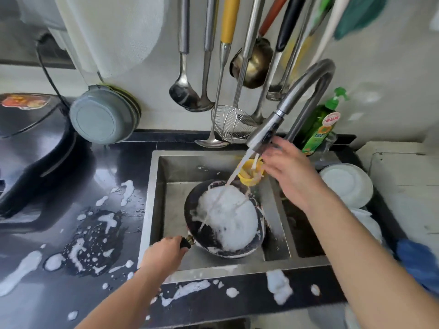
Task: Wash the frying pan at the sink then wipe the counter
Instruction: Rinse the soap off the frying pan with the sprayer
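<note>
Sink [213, 265]: brushed stainless steel, matt, dulled by water film. Frying pan [223, 218]: dark coating, glossy where wet, inside covered with white foam. Faucet [306, 96]: satin metal, smooth. Counter [71, 210]: black, polished, highly reflective, foam patches seen along its front edge and left of the sink. Hung utensils [206, 74]: polished steel, one handle [230, 20] in yellow, material not discernible. Detergent bottle [319, 125] at the counter's back edge: translucent green plastic, glossy label. Plate [346, 184] at the right edge: white, glazed.
</note>
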`<state>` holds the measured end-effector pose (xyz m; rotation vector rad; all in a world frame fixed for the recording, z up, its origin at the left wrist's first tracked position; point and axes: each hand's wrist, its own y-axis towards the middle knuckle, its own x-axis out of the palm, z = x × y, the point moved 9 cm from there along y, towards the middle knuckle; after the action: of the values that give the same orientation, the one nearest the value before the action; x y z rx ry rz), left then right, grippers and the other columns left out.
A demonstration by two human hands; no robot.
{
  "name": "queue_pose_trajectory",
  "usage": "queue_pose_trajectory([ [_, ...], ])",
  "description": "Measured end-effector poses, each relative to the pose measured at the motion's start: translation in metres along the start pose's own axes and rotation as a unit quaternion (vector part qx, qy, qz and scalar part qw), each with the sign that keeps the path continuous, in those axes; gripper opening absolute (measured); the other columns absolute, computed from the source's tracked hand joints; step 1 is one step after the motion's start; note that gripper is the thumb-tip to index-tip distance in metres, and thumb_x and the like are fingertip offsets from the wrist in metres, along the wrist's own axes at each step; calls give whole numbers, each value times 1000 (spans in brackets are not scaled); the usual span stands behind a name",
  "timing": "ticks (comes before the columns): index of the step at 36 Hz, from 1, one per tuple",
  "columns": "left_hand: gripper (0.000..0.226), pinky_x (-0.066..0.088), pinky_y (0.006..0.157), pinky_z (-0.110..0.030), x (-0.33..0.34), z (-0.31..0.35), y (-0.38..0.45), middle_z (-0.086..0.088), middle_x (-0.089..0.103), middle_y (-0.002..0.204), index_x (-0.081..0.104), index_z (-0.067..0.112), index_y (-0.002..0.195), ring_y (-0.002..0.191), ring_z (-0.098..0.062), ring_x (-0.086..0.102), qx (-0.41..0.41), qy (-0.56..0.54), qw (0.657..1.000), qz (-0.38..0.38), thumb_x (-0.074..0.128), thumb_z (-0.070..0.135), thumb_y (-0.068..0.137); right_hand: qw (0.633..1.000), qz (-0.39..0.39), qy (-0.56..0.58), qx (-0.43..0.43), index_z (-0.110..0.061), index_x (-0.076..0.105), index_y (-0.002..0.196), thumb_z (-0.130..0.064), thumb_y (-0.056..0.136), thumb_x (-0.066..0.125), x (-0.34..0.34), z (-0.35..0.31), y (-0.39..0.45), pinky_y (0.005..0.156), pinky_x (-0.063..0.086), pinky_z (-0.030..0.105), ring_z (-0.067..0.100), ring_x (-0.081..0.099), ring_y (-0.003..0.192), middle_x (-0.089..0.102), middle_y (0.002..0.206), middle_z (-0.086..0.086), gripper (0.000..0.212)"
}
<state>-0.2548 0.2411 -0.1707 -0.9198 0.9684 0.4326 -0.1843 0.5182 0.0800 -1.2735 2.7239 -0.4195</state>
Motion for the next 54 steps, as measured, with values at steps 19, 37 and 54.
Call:
queue_pose_trajectory([
  [19, 38, 45, 75, -38, -3, 3, -28, -1, 59, 103, 49, 21, 125, 101, -26, 60, -67, 75, 994, 46, 44, 9, 89, 894, -25, -434, -114, -18, 65, 85, -37, 90, 69, -8, 46, 43, 62, 50, 29, 16, 64, 70, 67, 75, -5, 20],
  [37, 25, 36, 66, -36, -3, 4, -23, -2, 59, 95, 57, 20, 114, 90, -29, 63, -72, 72, 990, 99, 44, 30, 95, 930, -185, -312, -51, -19, 70, 84, -32, 79, 73, 59, 119, 49, 72, 63, 44, 13, 72, 67, 71, 70, -5, 14],
  [54, 39, 50, 67, -36, 4, -4, -20, 6, 61, 102, 49, 31, 134, 98, -22, 65, -64, 52, 991, 107, 46, 41, 98, 933, -154, -319, -56, -27, 67, 81, -43, 72, 72, 75, 114, 60, 78, 61, 45, 19, 73, 79, 72, 73, -7, 19],
])
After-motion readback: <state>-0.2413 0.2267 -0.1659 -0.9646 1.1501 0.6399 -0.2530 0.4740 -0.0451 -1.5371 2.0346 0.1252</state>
